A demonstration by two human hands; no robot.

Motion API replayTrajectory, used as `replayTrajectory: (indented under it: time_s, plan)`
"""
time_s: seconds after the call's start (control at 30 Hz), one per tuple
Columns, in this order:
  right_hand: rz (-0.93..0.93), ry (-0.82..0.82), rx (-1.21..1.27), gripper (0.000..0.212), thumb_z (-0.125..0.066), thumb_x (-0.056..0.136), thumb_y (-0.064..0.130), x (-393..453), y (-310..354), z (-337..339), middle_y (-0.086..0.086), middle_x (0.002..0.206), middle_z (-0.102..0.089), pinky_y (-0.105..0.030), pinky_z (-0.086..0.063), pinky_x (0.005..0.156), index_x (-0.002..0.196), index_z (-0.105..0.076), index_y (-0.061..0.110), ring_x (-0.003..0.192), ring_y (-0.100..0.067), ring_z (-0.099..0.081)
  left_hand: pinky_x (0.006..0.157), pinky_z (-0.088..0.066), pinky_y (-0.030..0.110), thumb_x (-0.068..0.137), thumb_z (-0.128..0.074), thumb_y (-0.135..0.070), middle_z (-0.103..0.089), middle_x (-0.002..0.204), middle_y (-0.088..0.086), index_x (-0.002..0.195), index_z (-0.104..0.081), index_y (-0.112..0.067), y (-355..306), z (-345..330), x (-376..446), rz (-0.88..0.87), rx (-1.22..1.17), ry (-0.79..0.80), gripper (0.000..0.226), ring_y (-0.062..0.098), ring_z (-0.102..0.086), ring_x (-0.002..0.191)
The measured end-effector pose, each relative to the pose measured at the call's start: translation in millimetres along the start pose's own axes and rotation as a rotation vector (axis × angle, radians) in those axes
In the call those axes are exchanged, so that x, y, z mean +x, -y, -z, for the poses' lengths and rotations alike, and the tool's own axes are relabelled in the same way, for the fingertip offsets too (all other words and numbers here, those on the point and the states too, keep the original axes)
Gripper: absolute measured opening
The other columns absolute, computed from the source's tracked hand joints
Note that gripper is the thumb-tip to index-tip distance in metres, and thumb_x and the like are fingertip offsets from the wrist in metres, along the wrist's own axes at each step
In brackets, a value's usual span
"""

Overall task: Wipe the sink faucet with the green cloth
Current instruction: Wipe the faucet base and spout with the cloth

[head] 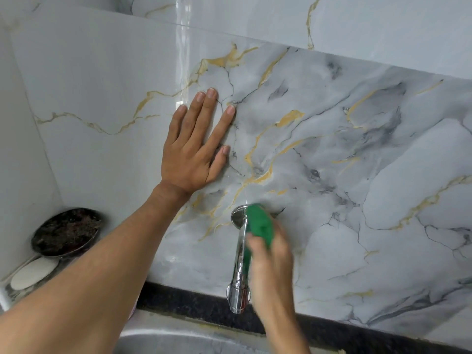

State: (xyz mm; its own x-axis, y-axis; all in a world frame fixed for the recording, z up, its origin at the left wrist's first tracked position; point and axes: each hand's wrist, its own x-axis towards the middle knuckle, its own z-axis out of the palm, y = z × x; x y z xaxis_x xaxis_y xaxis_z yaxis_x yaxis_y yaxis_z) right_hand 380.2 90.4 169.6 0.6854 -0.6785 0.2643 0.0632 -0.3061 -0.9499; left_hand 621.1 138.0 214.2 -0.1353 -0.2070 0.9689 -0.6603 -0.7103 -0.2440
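A chrome faucet [239,267] juts from the marble wall and hangs over the sink. My right hand [272,272] grips a green cloth [260,224] and presses it against the faucet's right side, near the round wall flange. The hand is blurred. The cloth covers the upper part of the faucet; part of it is hidden under my fingers. My left hand [195,146] lies flat on the wall above and left of the faucet, fingers spread, holding nothing.
A steel sink [163,341] runs along the bottom edge, with a dark stone ledge [194,306] behind it. In the left corner stand a round dark dish [66,232] and a white soap bar [33,273]. A side wall closes off the left.
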Motion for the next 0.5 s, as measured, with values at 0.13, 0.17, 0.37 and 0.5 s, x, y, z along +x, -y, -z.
replayTrajectory:
  time_s: [0.13, 0.17, 0.37, 0.5]
  plan:
    - [0.272, 0.273, -0.901, 0.090, -0.020, 0.085, 0.086, 4.3, 6.9, -5.4, 0.004, 0.156, -0.036, -0.049, -0.016, 0.129, 0.144, -0.053, 0.026, 0.149, -0.014, -0.024, 0.128, -0.032, 0.050, 0.102, -0.036, -0.037, -0.026, 0.168, 0.016, 0.162, -0.035, -0.018, 1.4, -0.5, -0.3, 0.001, 0.001, -0.002, 0.063, 0.033, -0.031, 0.158]
    - [0.284, 0.228, -0.948, 0.089, -0.015, 0.086, 0.086, 8.6, 10.8, -4.8, 0.004, 0.149, -0.044, -0.053, -0.016, 0.128, 0.139, -0.058, 0.027, 0.145, -0.017, -0.032, 0.129, -0.030, 0.049, 0.102, -0.036, -0.037, -0.026, 0.168, 0.016, 0.162, -0.036, -0.018, 1.9, -0.6, -0.5, -0.001, 0.006, -0.004, 0.063, 0.033, -0.030, 0.158]
    - [0.294, 0.180, -1.135, 0.069, -0.040, 0.088, 0.055, 13.3, -0.3, -16.1, -0.009, 0.153, -0.040, -0.049, -0.035, 0.119, 0.145, -0.049, 0.017, 0.140, -0.030, -0.038, 0.130, -0.026, 0.047, 0.103, -0.033, -0.038, -0.026, 0.168, 0.016, 0.162, -0.036, -0.018, 0.4, -1.2, -1.9, -0.007, 0.010, -0.001, 0.062, 0.030, -0.025, 0.159]
    - [0.275, 0.183, -1.075, 0.079, -0.057, 0.079, 0.050, 1.6, -7.7, -20.7, -0.017, 0.163, -0.032, -0.052, -0.036, 0.122, 0.150, -0.044, 0.018, 0.153, -0.037, -0.025, 0.128, -0.031, 0.049, 0.102, -0.033, -0.038, -0.024, 0.168, 0.016, 0.162, -0.035, -0.018, -1.2, -1.2, -1.5, 0.000, 0.012, -0.002, 0.063, 0.030, -0.027, 0.158]
